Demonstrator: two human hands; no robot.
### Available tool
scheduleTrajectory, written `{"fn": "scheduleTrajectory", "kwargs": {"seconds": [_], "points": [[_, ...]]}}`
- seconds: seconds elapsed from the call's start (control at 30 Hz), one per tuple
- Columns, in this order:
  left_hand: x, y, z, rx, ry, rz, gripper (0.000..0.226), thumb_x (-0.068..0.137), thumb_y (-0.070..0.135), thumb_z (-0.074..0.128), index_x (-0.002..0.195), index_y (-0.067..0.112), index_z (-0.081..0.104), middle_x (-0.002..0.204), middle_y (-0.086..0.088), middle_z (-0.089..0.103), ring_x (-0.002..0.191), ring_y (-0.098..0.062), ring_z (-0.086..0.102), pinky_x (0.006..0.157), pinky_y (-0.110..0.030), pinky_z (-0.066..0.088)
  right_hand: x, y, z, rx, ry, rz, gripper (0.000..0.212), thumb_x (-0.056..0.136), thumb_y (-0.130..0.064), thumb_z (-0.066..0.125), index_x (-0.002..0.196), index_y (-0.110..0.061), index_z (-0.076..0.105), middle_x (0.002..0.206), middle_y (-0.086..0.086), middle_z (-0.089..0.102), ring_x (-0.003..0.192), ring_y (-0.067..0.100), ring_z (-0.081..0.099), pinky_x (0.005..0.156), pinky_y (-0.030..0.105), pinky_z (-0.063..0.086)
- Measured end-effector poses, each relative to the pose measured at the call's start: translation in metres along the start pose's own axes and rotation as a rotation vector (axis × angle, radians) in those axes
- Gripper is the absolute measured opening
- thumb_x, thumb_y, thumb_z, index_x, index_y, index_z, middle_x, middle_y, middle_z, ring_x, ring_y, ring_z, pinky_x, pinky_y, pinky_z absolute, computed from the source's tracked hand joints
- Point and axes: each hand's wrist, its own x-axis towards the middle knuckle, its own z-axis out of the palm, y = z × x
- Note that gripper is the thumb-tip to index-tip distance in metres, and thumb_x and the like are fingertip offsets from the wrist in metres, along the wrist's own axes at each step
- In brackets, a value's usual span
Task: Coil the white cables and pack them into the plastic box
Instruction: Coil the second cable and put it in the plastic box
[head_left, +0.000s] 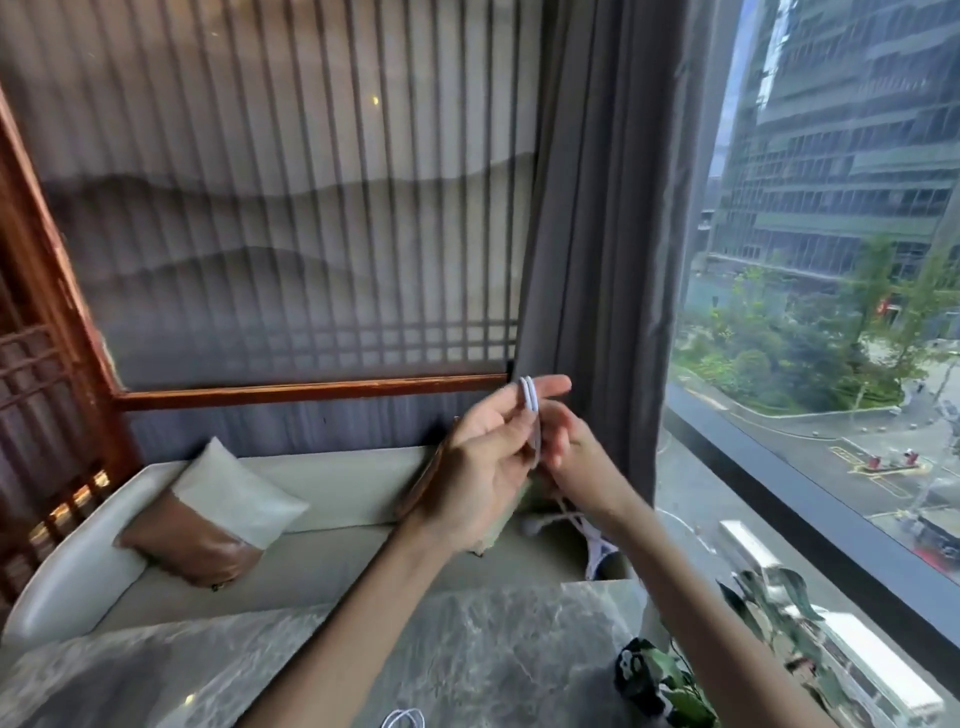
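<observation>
I hold a white cable up in the air, wound in a couple of loops around the fingers of my left hand. My right hand sits just behind and right of it, its fingers pinched on the lower part of the loops. A second bit of white cable lies on the grey marble table at the bottom edge of the view. No plastic box shows.
A pale sofa with a brown and cream cushion stands behind the table. Grey curtain and a large window are on the right. A leafy plant and a dark patterned object sit at the table's right side.
</observation>
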Motion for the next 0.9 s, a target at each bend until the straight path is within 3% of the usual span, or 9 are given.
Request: {"fn": "scheduleTrajectory", "kwargs": {"seconds": [0.1,0.2,0.3,0.4,0.53,0.63,0.73,0.8,0.9], "points": [[0.016,0.000,-0.018,0.084,0.258,0.068,0.036,0.101,-0.001,0.032,0.133,-0.003,0.048,0.093,-0.007,0.069,0.074,-0.011,0.060,0.070,-0.018,0.051,-0.012,0.018,0.017,-0.144,-0.121,0.054,0.048,0.103,-0.034,0.047,0.068,-0.003,0.055,0.051,-0.005,0.050,0.041,0.003,0.041,0.042,0.017,0.033],[0.024,0.007,-0.044,0.367,0.395,0.080,0.035,0.104,0.001,0.030,0.136,-0.005,0.043,0.092,-0.010,0.063,0.069,-0.008,0.058,0.068,-0.018,0.049,-0.031,0.018,0.020,-0.423,-0.262,-0.069,0.028,0.099,-0.028,0.054,0.083,-0.006,0.061,0.053,-0.008,0.056,0.051,0.003,0.051,0.057,0.025,0.045],[0.015,-0.003,-0.054,0.740,0.221,-0.029,0.029,0.106,0.012,0.030,0.129,0.003,0.045,0.087,-0.012,0.058,0.070,-0.014,0.053,0.074,-0.028,0.044,-0.042,-0.008,0.007,-0.804,-0.197,-0.315,0.018,0.096,-0.036,0.053,0.085,-0.023,0.056,0.067,-0.008,0.061,0.068,0.020,0.064,0.061,0.034,0.050],[-0.009,-0.016,-0.048,0.789,0.029,-0.055,0.029,0.102,0.036,0.035,0.111,0.020,0.057,0.080,-0.004,0.060,0.074,-0.015,0.053,0.074,-0.023,0.043,-0.035,-0.041,-0.017,-1.109,0.041,-0.517,0.026,0.095,-0.048,0.046,0.098,-0.033,0.067,0.087,-0.007,0.072,0.080,0.024,0.069,0.061,0.037,0.054],[-0.026,-0.017,-0.021,0.610,0.030,0.033,0.035,0.101,0.047,0.035,0.110,0.022,0.058,0.082,-0.002,0.060,0.073,-0.021,0.051,0.077,-0.032,0.039,-0.015,-0.063,-0.044,-0.847,0.232,-0.606,0.026,0.083,-0.051,0.056,0.082,-0.032,0.074,0.078,-0.013,0.073,0.074,0.012,0.068,0.061,0.033,0.052],[-0.021,-0.007,-0.006,0.323,-0.025,0.062,0.033,0.101,0.030,0.041,0.125,0.012,0.055,0.089,-0.006,0.062,0.073,-0.020,0.052,0.073,-0.026,0.045,0.008,-0.053,-0.040,-0.174,0.003,-0.451,0.007,0.084,-0.024,0.074,0.077,-0.021,0.074,0.075,-0.005,0.073,0.071,0.009,0.068,0.069,0.028,0.054],[-0.013,0.006,-0.006,0.109,-0.145,0.005,0.033,0.100,0.012,0.037,0.127,0.000,0.050,0.090,-0.010,0.063,0.072,-0.018,0.055,0.070,-0.024,0.047,0.016,-0.032,-0.025,0.186,-0.149,-0.175,0.022,0.094,-0.012,0.058,0.082,-0.018,0.076,0.063,-0.003,0.071,0.053,0.005,0.065,0.051,0.016,0.051],[-0.007,0.011,-0.010,0.019,-0.154,-0.029,0.034,0.099,0.007,0.034,0.127,-0.003,0.051,0.092,-0.010,0.065,0.071,-0.017,0.057,0.070,-0.025,0.047,0.014,-0.015,-0.009,0.265,-0.189,-0.018,0.023,0.091,-0.014,0.052,0.072,-0.011,0.066,0.049,-0.001,0.065,0.038,0.007,0.055,0.038,0.014,0.040],[0.011,0.018,-0.026,-0.047,-0.036,0.038,0.036,0.097,0.005,0.034,0.128,-0.001,0.054,0.106,-0.011,0.071,0.084,-0.018,0.066,0.076,-0.026,0.053,0.001,0.014,0.023,0.110,-0.105,-0.008,0.033,0.092,-0.022,0.052,0.059,-0.021,0.054,0.046,-0.009,0.051,0.040,0.002,0.038,0.040,0.015,0.029]]}}
